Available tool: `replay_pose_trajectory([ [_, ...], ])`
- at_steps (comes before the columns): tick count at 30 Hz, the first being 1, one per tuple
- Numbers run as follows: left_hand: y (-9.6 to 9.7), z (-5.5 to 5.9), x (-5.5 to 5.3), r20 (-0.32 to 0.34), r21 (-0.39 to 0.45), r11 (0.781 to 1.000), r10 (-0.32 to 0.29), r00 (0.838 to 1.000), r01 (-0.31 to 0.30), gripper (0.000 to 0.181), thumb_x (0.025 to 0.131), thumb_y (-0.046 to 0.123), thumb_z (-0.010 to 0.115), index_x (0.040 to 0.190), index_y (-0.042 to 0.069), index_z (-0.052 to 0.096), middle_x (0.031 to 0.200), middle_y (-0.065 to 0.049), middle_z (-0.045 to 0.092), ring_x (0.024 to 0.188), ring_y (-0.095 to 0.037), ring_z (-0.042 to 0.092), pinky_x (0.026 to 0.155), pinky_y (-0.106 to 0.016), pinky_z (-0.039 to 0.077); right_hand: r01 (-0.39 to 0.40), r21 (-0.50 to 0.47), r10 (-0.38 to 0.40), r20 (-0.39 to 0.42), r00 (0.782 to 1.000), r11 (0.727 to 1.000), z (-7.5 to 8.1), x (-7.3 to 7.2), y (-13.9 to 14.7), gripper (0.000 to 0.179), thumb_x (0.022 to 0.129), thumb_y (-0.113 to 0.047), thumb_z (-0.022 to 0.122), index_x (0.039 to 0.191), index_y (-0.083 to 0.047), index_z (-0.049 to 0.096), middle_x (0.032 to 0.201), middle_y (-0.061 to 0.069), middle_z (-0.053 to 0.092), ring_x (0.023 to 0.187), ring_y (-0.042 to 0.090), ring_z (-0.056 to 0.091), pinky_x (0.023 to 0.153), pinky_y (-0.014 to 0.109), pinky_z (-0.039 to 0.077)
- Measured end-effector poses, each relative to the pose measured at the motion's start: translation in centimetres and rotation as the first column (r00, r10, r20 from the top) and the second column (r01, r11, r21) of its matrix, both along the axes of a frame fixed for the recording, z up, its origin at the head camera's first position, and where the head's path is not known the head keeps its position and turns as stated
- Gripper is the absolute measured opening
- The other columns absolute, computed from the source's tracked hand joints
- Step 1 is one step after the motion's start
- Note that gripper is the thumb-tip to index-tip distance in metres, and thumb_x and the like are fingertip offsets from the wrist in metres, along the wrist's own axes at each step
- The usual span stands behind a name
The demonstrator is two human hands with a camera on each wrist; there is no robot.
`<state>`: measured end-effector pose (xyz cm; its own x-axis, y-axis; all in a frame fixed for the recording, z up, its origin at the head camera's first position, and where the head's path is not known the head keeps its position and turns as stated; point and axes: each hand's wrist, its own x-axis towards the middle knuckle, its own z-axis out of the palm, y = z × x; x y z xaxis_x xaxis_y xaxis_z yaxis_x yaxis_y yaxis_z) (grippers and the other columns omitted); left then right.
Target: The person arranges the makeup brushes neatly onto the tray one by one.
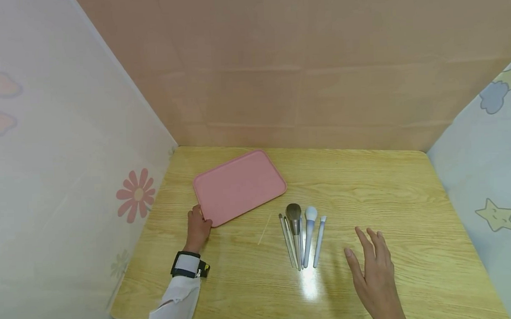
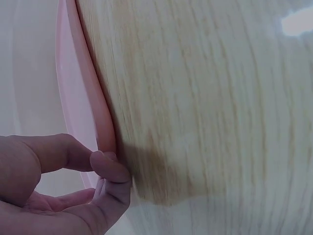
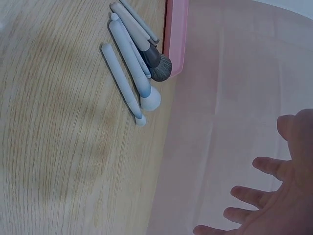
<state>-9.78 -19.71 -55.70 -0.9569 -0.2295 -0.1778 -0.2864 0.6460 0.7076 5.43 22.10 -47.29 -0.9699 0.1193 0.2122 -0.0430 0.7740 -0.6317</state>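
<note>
Pinching near corner of pink tray (image 1: 239,186) with left hand (image 1: 199,231), left of makeup brushes (image 1: 309,237) on counter (image 1: 366,188); spreading right hand (image 1: 374,272) (empty) right of them. Apparently positioning tray; next likely calls for steady guiding.

At your left hand (image 1: 199,231), the tray (image 1: 239,188) looks matt plastic; left of your right hand (image 1: 375,273), makeup brushes (image 1: 310,235) have smooth handles (the wood-grain tabletop (image 1: 366,193) shines glossy).

Small white glare on the tabletop (image 1: 247,272), soft shadows, hazy wrist views.
</note>
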Motion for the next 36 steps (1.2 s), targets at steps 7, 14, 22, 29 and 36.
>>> replay_pose_trajectory([
  [7, 0.1, -0.1, -0.6, 0.033, 0.006, 1.0, 0.002, 0.999, -0.002, 0.065, 0.086, -0.004, 0.054, 0.146, -0.011, 0.028, 0.119, -0.029, 0.042, 0.099, -0.035, 0.05, 0.086, -0.046, 0.044, -0.001, 0.012, 0.001, 0.005, 1.0, 1.0, -0.1, 0.1, 0.1, 0.058, 0.1, -0.024, 0.055, 0.153, -0.014, 0.033, 0.155, 0.028, 0.027, 0.147, 0.051, 0.012, 0.099, 0.082, 0.016],
  [14, 0.3, 0.1, -1.0, 0.015, 0.002, 1.0, -0.011, 1.0, 0.011, 0.063, 0.087, -0.005, 0.054, 0.145, -0.011, 0.03, 0.12, -0.03, 0.042, 0.1, -0.037, 0.053, 0.085, -0.047, 0.046, -0.002, 0.026, 0.001, 0.003, 1.0, 1.0, -0.3, 0.1, 0.3, 0.058, 0.1, -0.025, 0.055, 0.153, -0.012, 0.034, 0.157, 0.027, 0.025, 0.148, 0.049, 0.011, 0.099, 0.081, 0.016],
  [22, 0.4, -0.1, -1.5, -0.024, 0.018, 0.999, -0.028, 0.999, 0.029, 0.064, 0.084, -0.006, 0.053, 0.144, -0.012, 0.033, 0.118, -0.031, 0.043, 0.1, -0.038, 0.053, 0.085, -0.047, 0.046, 0.002, 0.038, -0.002, 0.006, 1.0, 0.999, -0.4, 0.1, 0.3, 0.057, 0.1, -0.026, 0.056, 0.151, -0.012, 0.037, 0.158, 0.026, 0.025, 0.149, 0.049, 0.01, 0.099, 0.081, 0.017],
  [29, 0.6, 0.2, -1.8, -0.036, 0.012, 0.999, -0.041, 0.998, 0.042, 0.063, 0.085, -0.005, 0.053, 0.144, -0.012, 0.034, 0.115, -0.031, 0.044, 0.098, -0.038, 0.054, 0.083, -0.046, 0.047, 0.008, 0.045, -0.009, 0.018, 1.0, 0.999, -0.3, 0.1, 0.3, 0.056, 0.101, -0.027, 0.054, 0.152, -0.013, 0.036, 0.159, 0.025, 0.024, 0.149, 0.048, 0.009, 0.098, 0.082, 0.018],
  [36, 0.9, 0.4, -2.1, -0.035, 0.006, 0.999, -0.047, 0.998, 0.047, 0.062, 0.085, -0.007, 0.053, 0.144, -0.012, 0.034, 0.115, -0.031, 0.044, 0.096, -0.037, 0.053, 0.082, -0.044, 0.046, 0.01, 0.043, -0.011, 0.009, 1.0, 0.999, -0.2, 0.2, 0.1, 0.055, 0.101, -0.026, 0.055, 0.151, -0.012, 0.038, 0.159, 0.024, 0.025, 0.149, 0.047, 0.011, 0.097, 0.082, 0.019],
])
